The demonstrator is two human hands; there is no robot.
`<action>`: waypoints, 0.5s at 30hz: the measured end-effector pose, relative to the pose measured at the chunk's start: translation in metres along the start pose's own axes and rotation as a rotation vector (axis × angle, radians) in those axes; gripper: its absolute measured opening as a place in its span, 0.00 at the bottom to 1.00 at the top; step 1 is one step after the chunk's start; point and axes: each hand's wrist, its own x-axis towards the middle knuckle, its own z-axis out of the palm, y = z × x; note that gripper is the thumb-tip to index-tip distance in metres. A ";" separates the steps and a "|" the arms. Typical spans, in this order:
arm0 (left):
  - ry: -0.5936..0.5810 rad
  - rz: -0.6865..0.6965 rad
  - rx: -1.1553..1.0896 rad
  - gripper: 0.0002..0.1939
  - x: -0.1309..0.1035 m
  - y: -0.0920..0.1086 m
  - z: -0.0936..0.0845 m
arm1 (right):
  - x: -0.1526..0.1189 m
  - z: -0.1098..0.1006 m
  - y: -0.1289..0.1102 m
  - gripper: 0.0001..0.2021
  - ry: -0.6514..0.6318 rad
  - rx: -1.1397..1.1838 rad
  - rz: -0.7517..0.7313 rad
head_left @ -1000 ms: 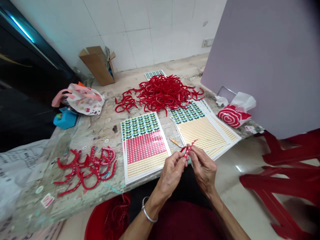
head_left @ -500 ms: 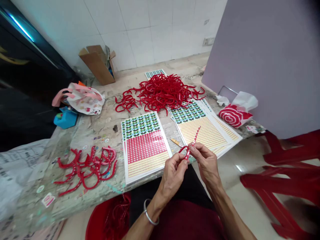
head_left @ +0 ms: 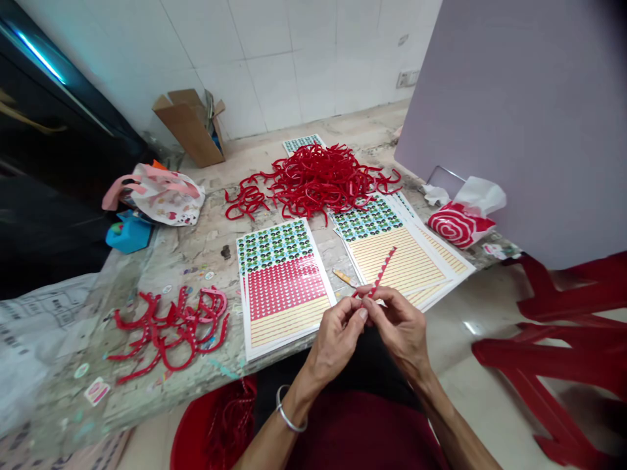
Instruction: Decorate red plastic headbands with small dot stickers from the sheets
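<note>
Both hands, left point(head_left: 337, 339) and right point(head_left: 399, 326), pinch red strip point(head_left: 381, 273); sticker sheets point(head_left: 281, 281) ahead, red pile point(head_left: 318, 179) beyond.

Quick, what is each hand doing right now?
Left hand: closed, pinching the red hairband.
Right hand: closed, pinching the same hairband.

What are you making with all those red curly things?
A person sits at a worn table and pinches one red headband between both hands, left hand and right hand, just over the near edge. The band's free end, dotted with white, sticks up over a sticker sheet. Another sticker sheet with red hearts lies beside it. A big pile of plain red headbands waits at the back, and a smaller bunch lies to the left.
</note>
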 end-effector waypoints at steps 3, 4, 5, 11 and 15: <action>-0.012 0.029 0.004 0.11 0.001 0.002 0.000 | -0.003 0.001 -0.001 0.05 -0.022 -0.143 -0.104; -0.007 0.038 0.005 0.11 0.001 0.001 0.001 | -0.004 0.001 -0.002 0.06 -0.015 -0.187 -0.140; 0.004 0.048 0.008 0.11 0.000 0.000 0.001 | -0.004 0.001 -0.001 0.08 0.000 -0.219 -0.169; 0.031 0.112 0.092 0.10 -0.008 -0.002 -0.001 | -0.003 0.002 0.000 0.22 0.036 -0.056 -0.031; -0.028 0.141 0.088 0.10 -0.012 0.002 -0.005 | 0.007 -0.003 -0.004 0.27 -0.095 0.188 0.156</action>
